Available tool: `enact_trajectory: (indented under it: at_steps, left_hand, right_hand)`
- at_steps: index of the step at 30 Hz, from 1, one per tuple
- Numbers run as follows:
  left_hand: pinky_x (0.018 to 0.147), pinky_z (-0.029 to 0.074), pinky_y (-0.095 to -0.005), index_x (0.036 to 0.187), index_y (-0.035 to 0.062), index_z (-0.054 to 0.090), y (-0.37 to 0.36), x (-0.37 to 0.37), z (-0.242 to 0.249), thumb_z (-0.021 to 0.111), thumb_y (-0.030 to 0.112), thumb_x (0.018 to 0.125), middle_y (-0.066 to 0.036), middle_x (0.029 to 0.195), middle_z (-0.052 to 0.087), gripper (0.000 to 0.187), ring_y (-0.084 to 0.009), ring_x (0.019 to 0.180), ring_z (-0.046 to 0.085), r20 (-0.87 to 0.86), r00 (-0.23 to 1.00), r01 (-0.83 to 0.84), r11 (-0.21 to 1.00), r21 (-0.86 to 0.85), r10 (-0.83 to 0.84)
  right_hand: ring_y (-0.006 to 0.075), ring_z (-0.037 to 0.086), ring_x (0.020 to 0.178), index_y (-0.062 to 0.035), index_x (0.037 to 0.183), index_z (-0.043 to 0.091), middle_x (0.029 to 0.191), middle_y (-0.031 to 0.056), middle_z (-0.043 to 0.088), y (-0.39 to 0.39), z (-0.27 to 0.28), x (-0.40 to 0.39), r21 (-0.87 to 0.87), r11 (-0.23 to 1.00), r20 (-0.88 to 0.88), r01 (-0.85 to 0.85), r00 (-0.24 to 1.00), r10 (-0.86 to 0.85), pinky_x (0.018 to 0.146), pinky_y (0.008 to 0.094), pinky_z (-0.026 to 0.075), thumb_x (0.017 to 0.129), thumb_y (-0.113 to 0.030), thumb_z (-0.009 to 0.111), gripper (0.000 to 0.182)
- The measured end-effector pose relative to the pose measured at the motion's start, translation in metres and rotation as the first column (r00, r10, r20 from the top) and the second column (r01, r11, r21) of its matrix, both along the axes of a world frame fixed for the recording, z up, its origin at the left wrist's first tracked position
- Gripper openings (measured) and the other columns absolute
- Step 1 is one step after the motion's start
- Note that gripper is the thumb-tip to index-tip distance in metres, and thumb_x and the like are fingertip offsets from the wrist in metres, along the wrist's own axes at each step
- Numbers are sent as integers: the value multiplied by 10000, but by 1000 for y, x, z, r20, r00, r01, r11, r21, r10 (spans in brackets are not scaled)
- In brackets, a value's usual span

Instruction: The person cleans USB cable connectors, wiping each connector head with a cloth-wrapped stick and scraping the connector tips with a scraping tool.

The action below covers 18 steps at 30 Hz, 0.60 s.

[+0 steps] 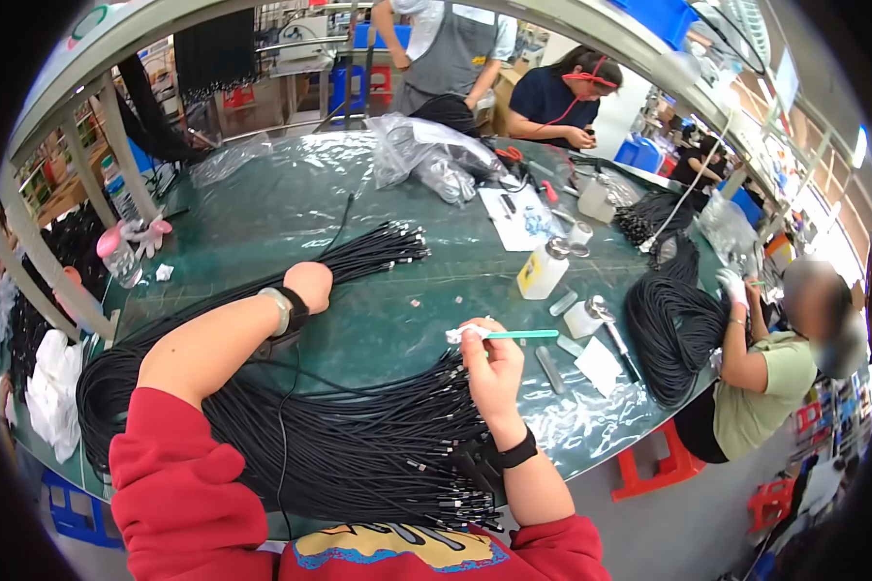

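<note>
My left hand (308, 288) is curled over a bundle of black cables (373, 249), its fingers mostly hidden beneath it. The metal-tipped cable ends fan out to the right of it. My right hand (494, 373) is closed, pinching a thin teal stick (528, 334) and a crumpled white wipe (465, 333) between thumb and fingers. Below and left of that hand lies a large heap of black cables (358, 426), with many connector ends toward the right side. A single loose cable crosses this heap.
On the green table (262, 208) stand a yellow-labelled bottle (541, 271) and a small pump bottle (583, 318). Nearby lie a white paper (599, 367) and a grey bar (549, 370). A coiled cable bundle (673, 329) sits before a co-worker (765, 378) at right. Plastic bags (436, 155) lie at the back.
</note>
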<state>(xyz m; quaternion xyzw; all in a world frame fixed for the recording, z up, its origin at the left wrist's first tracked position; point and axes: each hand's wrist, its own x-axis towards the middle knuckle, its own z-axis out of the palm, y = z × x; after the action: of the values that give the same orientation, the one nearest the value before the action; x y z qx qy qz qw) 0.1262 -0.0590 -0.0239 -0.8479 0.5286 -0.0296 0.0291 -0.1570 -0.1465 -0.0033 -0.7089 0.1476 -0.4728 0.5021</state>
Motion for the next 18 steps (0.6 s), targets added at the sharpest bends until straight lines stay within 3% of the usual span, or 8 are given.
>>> enact_trajectory:
  at_steps: [6,9,10,13,14,17,18]
  left_hand:
    - [649,456,-408,660,5,615,0,17,9,482,106,631,-176,677,586,170,-339,693,571,-178,975,-138,990,-6,135]
    - [496,423,-344,621,-2,570,6,30,21,507,170,700,-112,546,541,200,-248,540,550,-603,780,-239,970,-45,164]
    - [496,423,-344,621,-2,570,8,30,30,507,170,700,-112,546,541,200,-248,540,550,-603,780,-240,970,-42,167]
    - [377,255,-222,639,30,491,21,27,58,508,255,800,25,447,364,276,-79,378,338,-916,385,-328,945,-24,111]
    - [377,255,-222,639,30,491,30,27,63,508,255,800,25,447,364,276,-79,378,338,-917,380,-337,941,-16,121]
    - [370,209,-194,711,40,467,54,30,83,440,261,872,53,457,314,274,-48,389,286,-982,51,-354,917,-186,-180]
    - [370,209,-194,711,40,467,61,28,87,440,261,872,53,457,314,274,-48,389,286,-983,58,-360,915,-183,-174]
  right_hand:
    - [27,416,553,11,877,538,685,-4,497,-2,-5,3,40,999,-8,-30,1000,30,473,155,316,836,-130,524,148]
    - [29,421,565,12,879,538,679,-6,493,-4,-6,3,41,999,-12,-13,1000,14,486,159,321,847,-135,505,154]
    - [30,423,572,12,879,537,677,-7,491,-4,-8,4,46,999,-16,-9,1000,10,493,161,323,853,-138,495,158]
    - [31,422,578,8,876,537,676,-7,493,-12,-14,2,-11,1000,-33,18,999,-19,508,167,327,867,-144,466,168]
    - [32,421,582,6,875,537,675,-7,493,-13,-14,2,-42,999,-38,30,999,-31,515,170,329,874,-147,452,175]
    - [34,410,574,-1,903,557,688,-6,509,-13,-9,6,87,995,87,47,995,-55,519,181,331,885,-140,421,196]
    - [34,410,574,-1,903,557,688,-6,509,-11,-7,8,93,995,92,39,995,-48,519,181,331,885,-140,421,196]
